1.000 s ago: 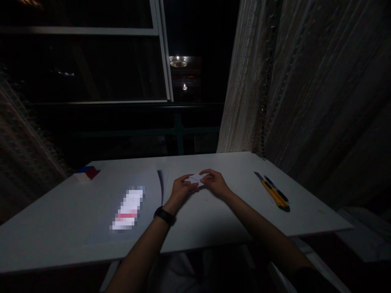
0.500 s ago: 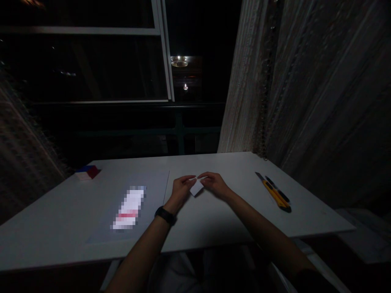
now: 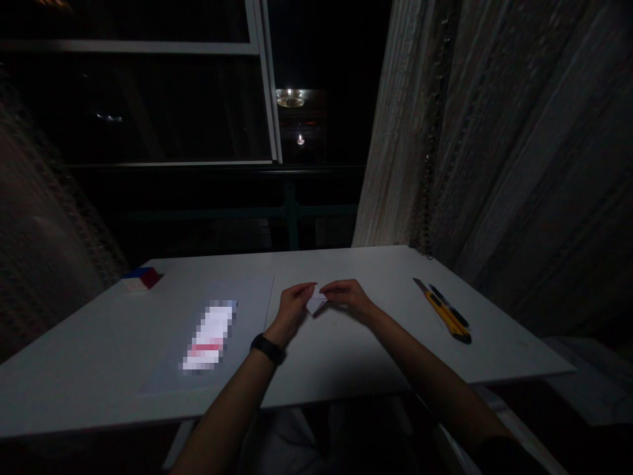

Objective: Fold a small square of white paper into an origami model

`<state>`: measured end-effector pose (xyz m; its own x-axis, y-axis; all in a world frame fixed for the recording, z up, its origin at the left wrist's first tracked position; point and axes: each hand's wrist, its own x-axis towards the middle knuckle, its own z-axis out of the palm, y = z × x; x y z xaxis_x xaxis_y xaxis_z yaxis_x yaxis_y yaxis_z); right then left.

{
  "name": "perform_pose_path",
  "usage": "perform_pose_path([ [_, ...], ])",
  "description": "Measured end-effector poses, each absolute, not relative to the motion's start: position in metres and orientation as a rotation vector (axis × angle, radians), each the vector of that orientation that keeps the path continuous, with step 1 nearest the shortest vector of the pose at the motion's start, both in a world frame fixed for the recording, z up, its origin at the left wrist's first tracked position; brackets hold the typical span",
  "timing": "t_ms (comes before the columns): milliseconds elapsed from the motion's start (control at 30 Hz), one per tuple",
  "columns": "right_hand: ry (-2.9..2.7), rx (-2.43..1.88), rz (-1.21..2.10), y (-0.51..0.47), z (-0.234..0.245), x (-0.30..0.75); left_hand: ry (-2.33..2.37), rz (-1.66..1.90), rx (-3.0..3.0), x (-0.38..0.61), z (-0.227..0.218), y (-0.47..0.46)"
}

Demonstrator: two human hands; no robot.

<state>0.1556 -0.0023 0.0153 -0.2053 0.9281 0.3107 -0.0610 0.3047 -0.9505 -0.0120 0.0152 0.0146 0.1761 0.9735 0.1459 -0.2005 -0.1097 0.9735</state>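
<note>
A small folded piece of white paper (image 3: 315, 303) is held between my two hands above the middle of the table. My left hand (image 3: 295, 303), with a black band on its wrist, pinches the paper's left side between thumb and fingers. From the right, my right hand (image 3: 350, 296) grips the upper right edge, its fingers closed. A fold line shows across the paper, and its lower corner points toward me. The parts under my fingertips are hidden.
On the white table (image 3: 356, 369), a yellow utility knife (image 3: 444, 315) lies at the right beside a black pen-like object (image 3: 451, 307). A lit, blurred phone screen (image 3: 210, 336) rests on a larger paper sheet (image 3: 254, 310) at the left. A coloured cube (image 3: 141, 279) sits at the far left.
The paper has tilted between my hands, and a fold line or edge now shows where a flat face was. My right fingers have shifted slightly; both hands stay in nearly the same place.
</note>
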Motion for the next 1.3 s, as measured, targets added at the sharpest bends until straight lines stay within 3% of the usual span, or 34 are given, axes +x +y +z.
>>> perform_pose_path([
  [667, -1.744, -0.941, 0.782, -0.003, 0.0142, 0.1534, 0.956, 1.247, 1.384, -0.0103, 0.0118, 0.0171],
  [1300, -1.715, -0.961, 0.975, -0.0022, 0.0184, 0.157, 0.961, 1.165, 1.348, -0.0086, 0.0172, 0.0109],
])
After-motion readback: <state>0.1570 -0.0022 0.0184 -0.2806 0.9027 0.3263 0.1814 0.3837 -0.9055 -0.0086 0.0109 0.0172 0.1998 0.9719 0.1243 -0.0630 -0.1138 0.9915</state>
